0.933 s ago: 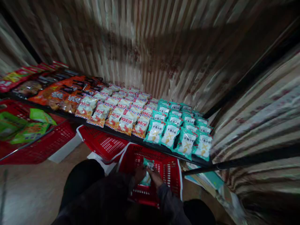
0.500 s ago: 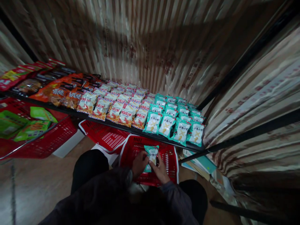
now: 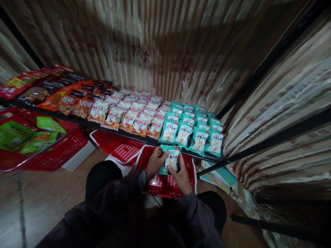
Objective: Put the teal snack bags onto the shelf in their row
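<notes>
A teal snack packet (image 3: 171,158) with a white label is held upright between both my hands, just above a red plastic basket (image 3: 165,184) on the floor. My left hand (image 3: 155,162) grips the packet's left edge and my right hand (image 3: 182,175) holds its right and lower side. Directly beyond it, on a low black shelf (image 3: 181,155), lie rows of matching teal packets (image 3: 196,132). To their left are rows of red-and-white striped packets (image 3: 134,117), then orange packets (image 3: 69,100).
A second red basket (image 3: 116,146) sits under the shelf to the left. Another red basket (image 3: 38,151) at far left holds green packets (image 3: 38,137). Striped curtain fabric (image 3: 279,103) hangs behind and to the right. Flat books or boxes (image 3: 219,175) lie on the floor at right.
Both hands have lifted the teal packet out of the red basket and up toward the shelf's front edge. The view has shifted slightly as my head moved.
</notes>
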A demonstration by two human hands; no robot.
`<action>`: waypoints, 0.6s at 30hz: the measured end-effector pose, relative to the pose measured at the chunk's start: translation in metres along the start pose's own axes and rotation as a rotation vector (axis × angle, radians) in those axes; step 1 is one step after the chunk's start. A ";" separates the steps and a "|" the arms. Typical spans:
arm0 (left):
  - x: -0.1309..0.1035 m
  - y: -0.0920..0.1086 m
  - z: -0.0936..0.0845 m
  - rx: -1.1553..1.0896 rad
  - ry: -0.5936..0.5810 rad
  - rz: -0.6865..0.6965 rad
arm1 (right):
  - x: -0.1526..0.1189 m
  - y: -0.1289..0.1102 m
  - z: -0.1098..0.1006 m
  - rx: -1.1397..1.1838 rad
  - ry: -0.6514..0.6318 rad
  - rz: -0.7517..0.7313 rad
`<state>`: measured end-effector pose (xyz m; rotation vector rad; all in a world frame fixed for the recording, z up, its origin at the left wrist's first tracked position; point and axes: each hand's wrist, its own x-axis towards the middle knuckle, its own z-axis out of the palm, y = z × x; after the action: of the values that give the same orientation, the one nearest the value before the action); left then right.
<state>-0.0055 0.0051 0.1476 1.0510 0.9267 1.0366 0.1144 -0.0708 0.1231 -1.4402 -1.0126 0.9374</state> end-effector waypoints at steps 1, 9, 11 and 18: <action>0.001 0.003 0.000 -0.019 -0.029 -0.012 | 0.001 -0.002 0.001 0.008 0.006 -0.007; 0.008 0.024 0.010 -0.214 -0.034 -0.021 | 0.007 -0.011 0.001 0.122 0.060 0.077; 0.011 0.027 0.011 -0.233 -0.011 -0.029 | 0.008 -0.010 -0.001 0.166 0.054 0.121; 0.017 0.030 0.012 -0.234 0.047 -0.034 | 0.007 -0.003 0.000 0.249 -0.019 0.148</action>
<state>0.0038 0.0237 0.1779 0.8166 0.8353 1.1156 0.1159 -0.0642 0.1264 -1.3104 -0.7793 1.1444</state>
